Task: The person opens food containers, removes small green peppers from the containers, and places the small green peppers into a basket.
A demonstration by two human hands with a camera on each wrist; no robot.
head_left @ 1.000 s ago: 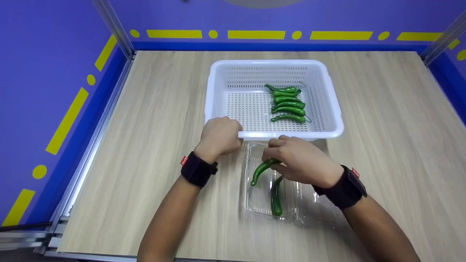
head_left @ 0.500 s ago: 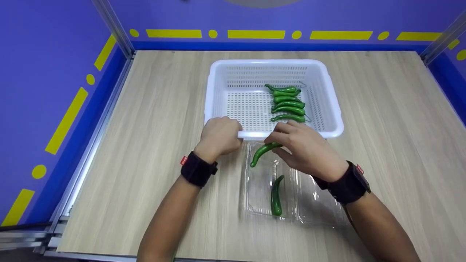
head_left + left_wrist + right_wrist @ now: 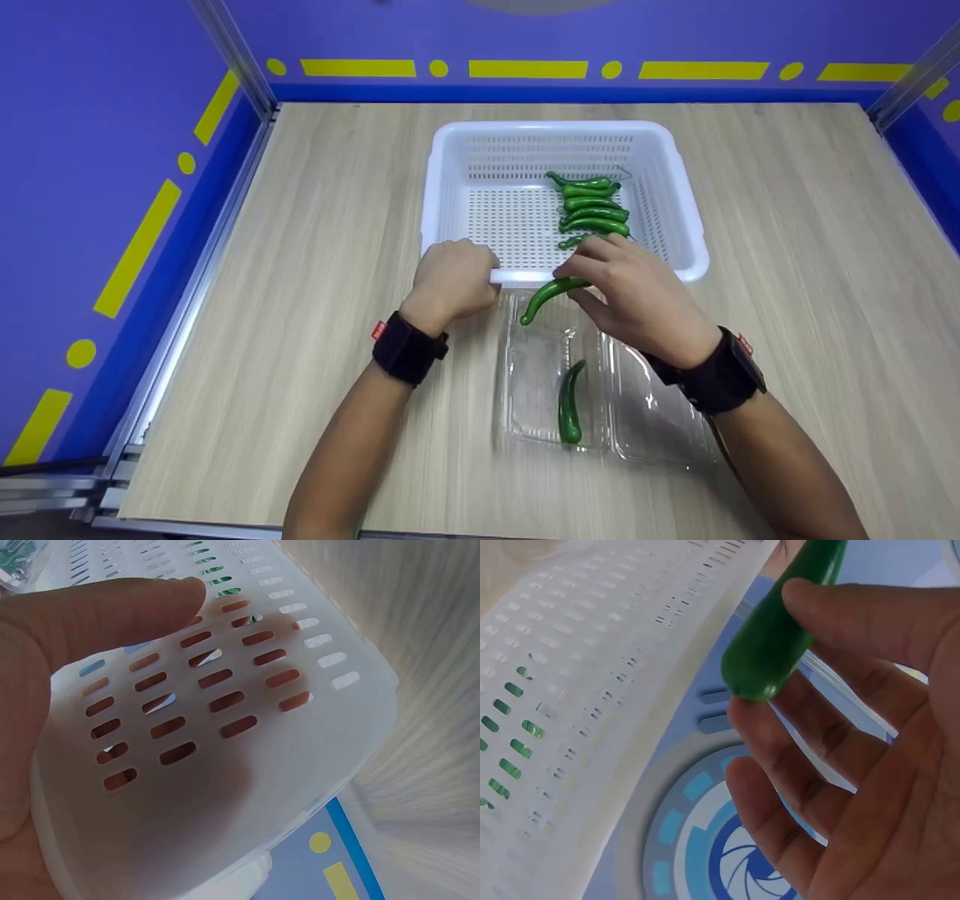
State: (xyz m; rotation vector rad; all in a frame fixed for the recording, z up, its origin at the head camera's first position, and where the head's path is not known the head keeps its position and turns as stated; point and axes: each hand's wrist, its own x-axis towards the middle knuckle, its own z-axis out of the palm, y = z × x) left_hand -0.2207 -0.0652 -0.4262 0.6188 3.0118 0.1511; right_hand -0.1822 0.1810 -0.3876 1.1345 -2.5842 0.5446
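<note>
My left hand (image 3: 456, 279) grips the near left rim of a white perforated basket (image 3: 570, 129). In the left wrist view its thumb (image 3: 120, 613) presses the outside wall, and the fingers show darkly through the slots from inside. My right hand (image 3: 637, 300) pinches a green chili pepper (image 3: 546, 296) between thumb and fingers, over the basket's front rim. The right wrist view shows the pepper's thick rounded end (image 3: 761, 664) at the fingertips. Several more green peppers (image 3: 592, 214) lie stacked in a row inside the basket. One pepper (image 3: 570, 405) lies in a clear plastic clamshell box (image 3: 529, 390).
The clamshell's lid half (image 3: 656, 420) lies flat to the right, under my right forearm. A wood-grain table (image 3: 337, 225) carries everything. Blue walls (image 3: 135, 150) with yellow marks and metal posts (image 3: 236, 56) border its back and sides.
My right hand has moved away from above the clamshell, forward to the basket's front rim, carrying the pepper. My left hand stays on the rim. The pepper in the clamshell has not moved.
</note>
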